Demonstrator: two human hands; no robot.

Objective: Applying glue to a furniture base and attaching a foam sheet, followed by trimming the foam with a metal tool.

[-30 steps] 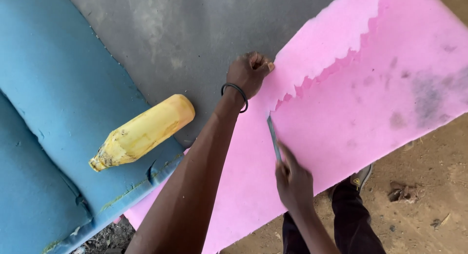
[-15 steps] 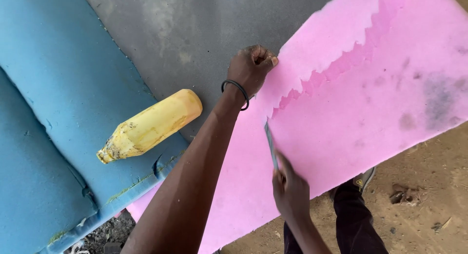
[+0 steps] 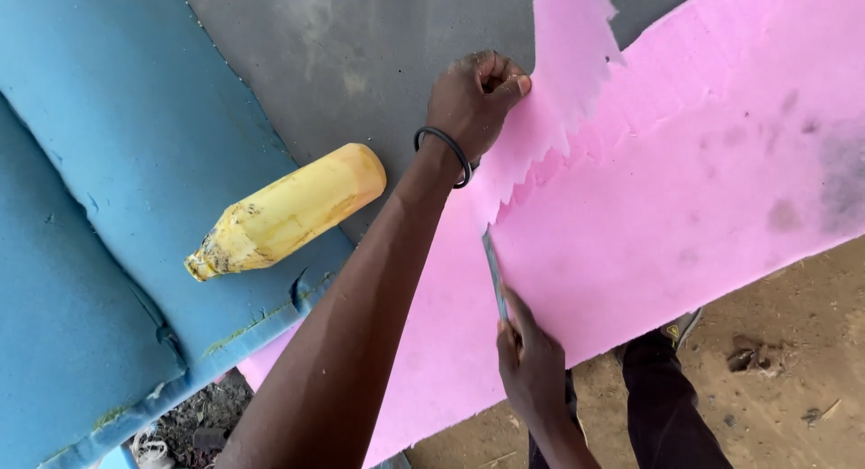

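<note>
At the far left lies a blue foam cushion, its edge frayed and torn. On it, partly over the grey sheet, rests a yellow plastic bottle, lying on its side with its crumpled neck pointing down-left; it sits well to the left of both grips and touches neither hand.

The left hand reaches across from the lower left, a black band round its wrist. It is closed into a fist, pinching the cut strip of the pink foam sheet between thumb and curled fingers and pulling it up off the grey sheet. Right of that grip the strip's edge is jagged, with saw-like teeth.

Below and just right of the left hand, the right hand is wrapped tight round the handle of 1 thin metal blade. The blade runs up from this grip, its tip in the foam where the cut ends.

Lower right, dark trousers stand on bare earth.
</note>
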